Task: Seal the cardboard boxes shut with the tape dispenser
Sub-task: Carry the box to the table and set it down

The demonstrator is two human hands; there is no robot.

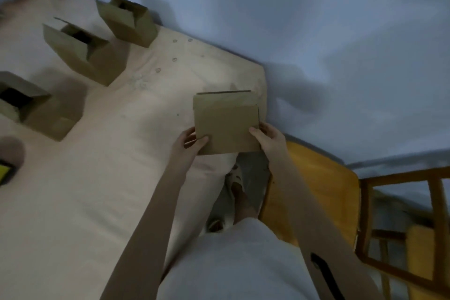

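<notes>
Here, a flattened cardboard box (pixel 226 124) is held at the centre of the frame, its lower corners pinched between thumb and fingers by the grip of the left hand (pixel 192 140) and of the right hand (pixel 267 137). It is held above the edge of a pale mattress (pixel 117 178). Three opened boxes (pixel 85 51) are seen standing on the mattress at upper left. A yellow object (pixel 4 173), blurred, is cut off at the left edge. No writing can be read anywhere.

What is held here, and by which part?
A cardboard box, gripped at its near lower corners: left hand on the left corner, right hand on the right.
</notes>
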